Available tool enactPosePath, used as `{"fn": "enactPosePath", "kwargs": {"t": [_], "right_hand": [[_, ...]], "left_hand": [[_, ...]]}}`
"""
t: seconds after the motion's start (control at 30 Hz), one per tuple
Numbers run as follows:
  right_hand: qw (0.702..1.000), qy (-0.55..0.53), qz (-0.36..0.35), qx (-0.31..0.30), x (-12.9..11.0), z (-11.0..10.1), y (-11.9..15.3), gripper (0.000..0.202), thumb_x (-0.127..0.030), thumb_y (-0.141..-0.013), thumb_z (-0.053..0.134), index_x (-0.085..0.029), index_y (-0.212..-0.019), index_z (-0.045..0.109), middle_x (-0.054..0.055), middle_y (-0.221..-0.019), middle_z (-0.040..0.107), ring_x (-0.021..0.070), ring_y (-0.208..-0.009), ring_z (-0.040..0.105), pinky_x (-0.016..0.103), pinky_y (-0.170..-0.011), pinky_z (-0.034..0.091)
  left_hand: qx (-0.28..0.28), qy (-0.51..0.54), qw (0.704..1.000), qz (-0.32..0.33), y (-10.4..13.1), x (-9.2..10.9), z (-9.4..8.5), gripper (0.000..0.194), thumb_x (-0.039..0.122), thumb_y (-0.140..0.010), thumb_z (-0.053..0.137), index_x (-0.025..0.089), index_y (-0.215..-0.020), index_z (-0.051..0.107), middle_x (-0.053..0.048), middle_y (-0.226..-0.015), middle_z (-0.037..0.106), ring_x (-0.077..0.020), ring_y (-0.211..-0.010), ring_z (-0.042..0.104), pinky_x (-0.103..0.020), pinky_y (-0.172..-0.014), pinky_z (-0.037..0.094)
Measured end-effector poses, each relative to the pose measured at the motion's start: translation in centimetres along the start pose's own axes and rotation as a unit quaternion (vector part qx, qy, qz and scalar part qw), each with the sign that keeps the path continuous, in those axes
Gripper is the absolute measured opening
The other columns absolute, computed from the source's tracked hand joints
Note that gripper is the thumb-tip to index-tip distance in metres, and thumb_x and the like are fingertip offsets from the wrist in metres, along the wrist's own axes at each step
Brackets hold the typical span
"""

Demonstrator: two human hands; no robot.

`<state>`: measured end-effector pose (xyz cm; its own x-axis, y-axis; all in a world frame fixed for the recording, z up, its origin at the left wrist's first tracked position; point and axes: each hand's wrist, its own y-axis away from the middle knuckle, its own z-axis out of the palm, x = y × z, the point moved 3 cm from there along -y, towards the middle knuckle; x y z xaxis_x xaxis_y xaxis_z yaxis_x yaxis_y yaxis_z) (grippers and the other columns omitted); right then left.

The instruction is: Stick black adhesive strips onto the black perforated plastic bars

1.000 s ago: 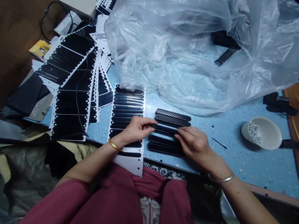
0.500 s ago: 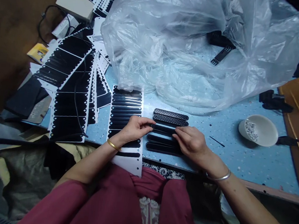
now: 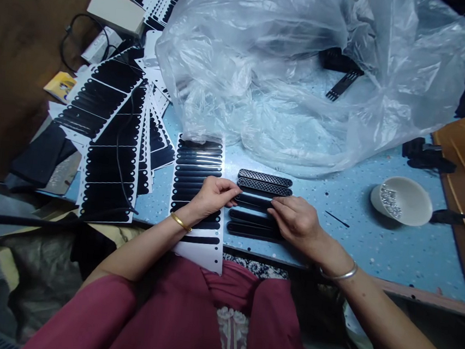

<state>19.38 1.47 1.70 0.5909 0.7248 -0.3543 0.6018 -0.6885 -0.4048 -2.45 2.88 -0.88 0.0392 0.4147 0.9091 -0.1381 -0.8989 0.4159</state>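
Between my hands lies a narrow black strip (image 3: 254, 202) with rounded ends. My left hand (image 3: 214, 197) pinches its left end between thumb and fingertips. At the right end the closed fingers of my right hand (image 3: 296, 219) grip it. Two black pieces with a crosshatched face (image 3: 265, 182) lie just beyond the strip. Nearer to me are smooth black pieces (image 3: 252, 230), their right ends partly hidden by my right hand. Under my left wrist is a white backing sheet (image 3: 204, 255) carrying rows of black rounded strips.
A large clear plastic bag (image 3: 303, 121) spreads over the back of the blue speckled table (image 3: 356, 252). Printed black strip sheets (image 3: 109, 168) pile up at left, with a cable across them. A white bowl (image 3: 416, 206) of small shiny bits stands at right.
The thumb and finger of my left hand have drawn closer together at the strip's left end. My right hand has barely moved. The whole view has shifted slightly.
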Motion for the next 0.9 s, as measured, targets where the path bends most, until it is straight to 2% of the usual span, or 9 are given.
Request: {"fn": "enactPosePath", "kwargs": {"t": [0.17, 0.43, 0.57, 0.7, 0.9], "right_hand": [[1.0, -0.005, -0.008, 0.008, -0.1, -0.1, 0.1, 0.015, -0.015, -0.09, 0.054, -0.014, -0.093, 0.069, 0.013, -0.084, 0.072, 0.021, -0.075, 0.066, 0.035, -0.068, 0.052], [0.999, -0.048, 0.01, 0.018, 0.2, -0.1, 0.1, 0.017, -0.017, -0.091, 0.055, -0.016, -0.1, 0.069, 0.011, -0.088, 0.073, 0.0201, -0.076, 0.067, 0.035, -0.069, 0.056], [0.996, -0.081, 0.039, 0.01, 0.5, -0.4, 0.0, 0.017, -0.018, -0.091, 0.056, -0.016, -0.099, 0.071, 0.011, -0.089, 0.073, 0.0196, -0.078, 0.069, 0.033, -0.069, 0.057], [0.986, -0.134, 0.093, -0.008, 1.1, -0.4, 0.0, 0.014, -0.022, -0.089, 0.062, -0.018, -0.096, 0.073, 0.009, -0.09, 0.074, 0.0182, -0.079, 0.069, 0.031, -0.071, 0.058], [0.974, -0.182, 0.131, 0.022, 1.8, 0.0, 0.4, 0.011, -0.024, -0.085, 0.067, -0.018, -0.09, 0.075, 0.007, -0.085, 0.073, 0.0163, -0.075, 0.068, 0.029, -0.067, 0.058]], "left_hand": [[-0.008, 0.01, 1.0, 0.012, 0.1, 0.0, -0.2, 0.023, 0.029, -0.071, 0.079, 0.009, -0.078, 0.074, -0.005, -0.07, 0.072, -0.011, -0.054, 0.067, -0.02, -0.056, 0.059], [-0.002, -0.036, 0.998, 0.06, 0.1, -0.2, -0.2, 0.019, 0.028, -0.075, 0.073, 0.01, -0.08, 0.074, -0.007, -0.077, 0.073, -0.0127, -0.059, 0.068, -0.022, -0.059, 0.059], [-0.007, -0.072, 0.993, 0.09, 0.1, 0.1, -0.2, 0.016, 0.025, -0.075, 0.071, 0.011, -0.082, 0.075, -0.007, -0.076, 0.074, -0.0121, -0.058, 0.067, -0.019, -0.054, 0.056], [-0.008, -0.071, 0.993, 0.091, 0.2, 0.3, -0.3, 0.016, 0.025, -0.074, 0.072, 0.011, -0.081, 0.076, -0.008, -0.08, 0.075, -0.0121, -0.058, 0.067, -0.02, -0.055, 0.057], [-0.005, -0.041, 0.996, 0.077, 0.2, 0.1, -0.3, 0.021, 0.029, -0.072, 0.075, 0.01, -0.08, 0.076, -0.008, -0.083, 0.075, -0.0118, -0.058, 0.067, -0.021, -0.057, 0.059]]}}
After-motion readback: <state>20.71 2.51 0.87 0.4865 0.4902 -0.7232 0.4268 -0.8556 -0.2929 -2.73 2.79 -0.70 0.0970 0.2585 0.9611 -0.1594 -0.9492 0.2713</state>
